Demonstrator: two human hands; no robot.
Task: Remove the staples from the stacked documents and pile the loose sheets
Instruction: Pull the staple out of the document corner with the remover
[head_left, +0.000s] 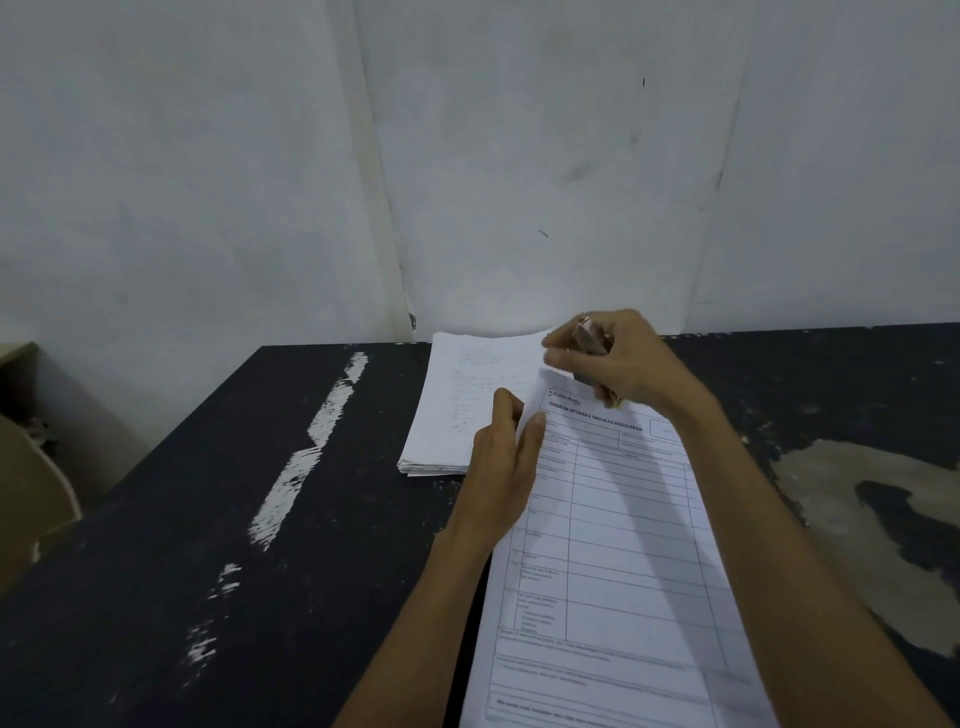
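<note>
At the centre of the frame, printed form (623, 545): a ruled sheet with a bold heading lies on the bench, running from the bottom edge up toward the middle. How many sheets sit under it I cannot tell.
Left hand (506, 467): pinches the form's left edge near its top corner, thumb on the paper and the fingers behind the edge.
Right hand (618, 358): curled tight round a small tool (589, 340), held over the form's top left corner.
Small tool: metallic with a dark part; too blurred to say what kind.
Loose pile (467, 405): white sheets stacked just left of and above the form, against the wall (467, 156); the left hand overlaps its right edge.
Bench (208, 519): dark top, with white streaks (311, 441) at the left and a worn pale patch (831, 493) at the right.
</note>
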